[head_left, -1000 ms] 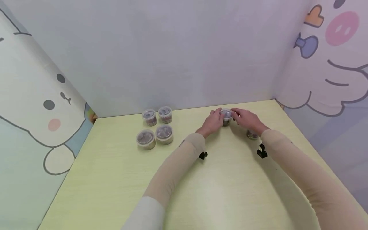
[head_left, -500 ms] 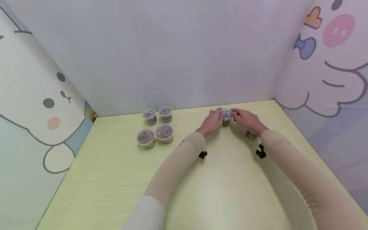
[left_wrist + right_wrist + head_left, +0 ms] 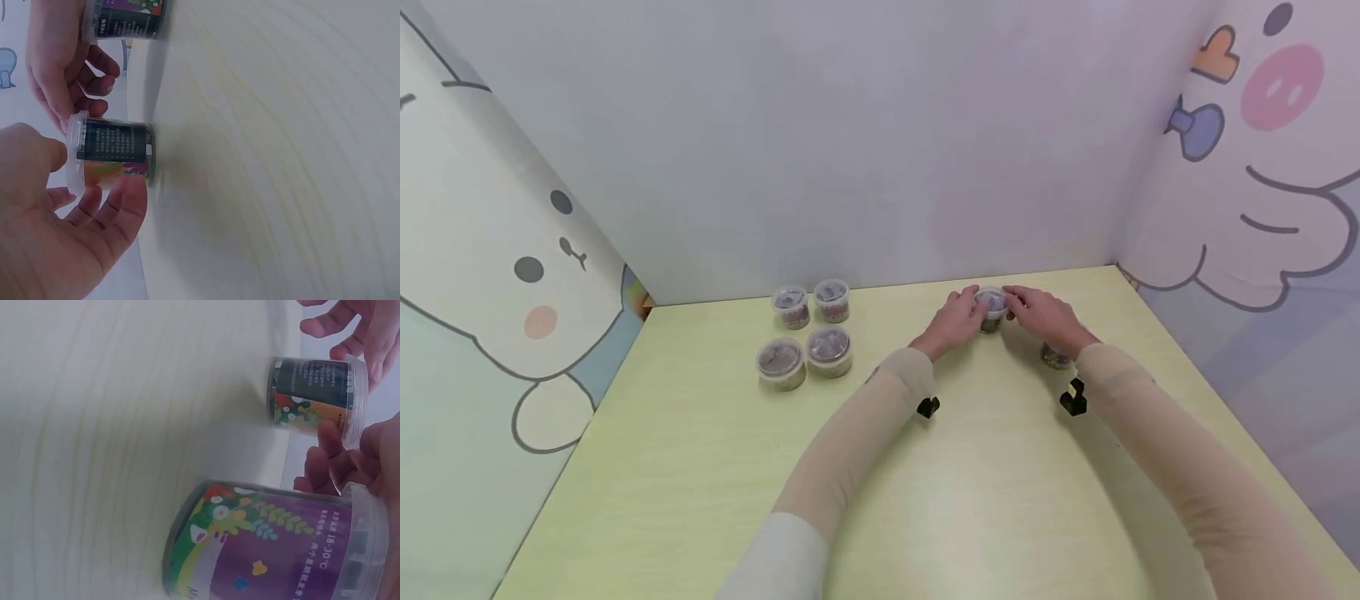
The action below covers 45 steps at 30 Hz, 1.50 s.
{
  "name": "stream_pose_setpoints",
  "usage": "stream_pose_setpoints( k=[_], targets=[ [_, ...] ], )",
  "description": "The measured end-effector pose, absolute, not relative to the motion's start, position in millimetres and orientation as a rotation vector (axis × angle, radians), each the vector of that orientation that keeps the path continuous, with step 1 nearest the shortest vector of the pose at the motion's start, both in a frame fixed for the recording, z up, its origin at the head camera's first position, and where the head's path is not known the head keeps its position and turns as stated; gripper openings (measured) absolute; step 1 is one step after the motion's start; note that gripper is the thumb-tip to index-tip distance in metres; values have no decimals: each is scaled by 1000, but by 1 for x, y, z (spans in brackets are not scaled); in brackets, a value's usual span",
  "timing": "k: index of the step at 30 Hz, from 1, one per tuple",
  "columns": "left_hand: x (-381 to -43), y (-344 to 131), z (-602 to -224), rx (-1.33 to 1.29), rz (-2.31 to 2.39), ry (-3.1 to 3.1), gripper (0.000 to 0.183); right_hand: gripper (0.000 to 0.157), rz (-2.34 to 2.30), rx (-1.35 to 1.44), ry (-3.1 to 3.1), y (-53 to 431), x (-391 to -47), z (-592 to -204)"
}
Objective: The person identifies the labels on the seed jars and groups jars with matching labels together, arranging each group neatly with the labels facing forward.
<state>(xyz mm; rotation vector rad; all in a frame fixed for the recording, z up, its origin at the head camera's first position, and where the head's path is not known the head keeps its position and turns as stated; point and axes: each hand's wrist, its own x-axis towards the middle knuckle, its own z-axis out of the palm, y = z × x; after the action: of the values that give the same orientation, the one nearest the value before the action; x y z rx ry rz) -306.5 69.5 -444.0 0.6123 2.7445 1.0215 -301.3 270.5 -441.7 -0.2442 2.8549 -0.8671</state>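
Observation:
A small clear-lidded plastic tub (image 3: 992,322) stands upright at the back right of the table, between both hands. Its label (image 3: 115,141) is dark with orange and purple parts. My left hand (image 3: 953,319) grips it from the left, thumb by the lid and curled fingers along the side. From the right, my right hand (image 3: 1047,317) pinches it near the lid rim, with a fingertip on the label in the right wrist view. Under the right wrist stands a second tub (image 3: 1055,357), partly hidden; its purple flowered label (image 3: 269,544) looms large in the right wrist view.
Several more lidded tubs stand in two rows at the left: two smaller ones (image 3: 792,307) behind and two wider ones (image 3: 781,365) in front. A pale wall (image 3: 880,150) rises along the back edge of the yellow table (image 3: 700,467). Printed side walls (image 3: 1262,217) flank it.
Both hands stay on the same tub with hardly any movement. The right forearm has shifted slightly left, and the head view has tilted a little.

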Motion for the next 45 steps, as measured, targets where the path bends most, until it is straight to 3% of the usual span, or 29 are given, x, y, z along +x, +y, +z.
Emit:
stream_pose_setpoints(
  k=[10, 19, 34, 45],
  targets=[
    [-298, 62, -426, 661, 1164, 2674, 60, 50, -1065, -433, 2888, 269, -295, -422],
    [-286, 44, -403, 783, 1348, 2553, 72, 53, -1297, -400, 2815, 263, -278, -404],
    [-254, -8, -359, 850, 1558, 2452, 72, 56, -1741, -552, 2324, 232, -251, -374],
    [-237, -39, -354, 747, 1741, 2304, 66, 56, -1984, -643, 1993, 203, -239, -373]
  ],
)
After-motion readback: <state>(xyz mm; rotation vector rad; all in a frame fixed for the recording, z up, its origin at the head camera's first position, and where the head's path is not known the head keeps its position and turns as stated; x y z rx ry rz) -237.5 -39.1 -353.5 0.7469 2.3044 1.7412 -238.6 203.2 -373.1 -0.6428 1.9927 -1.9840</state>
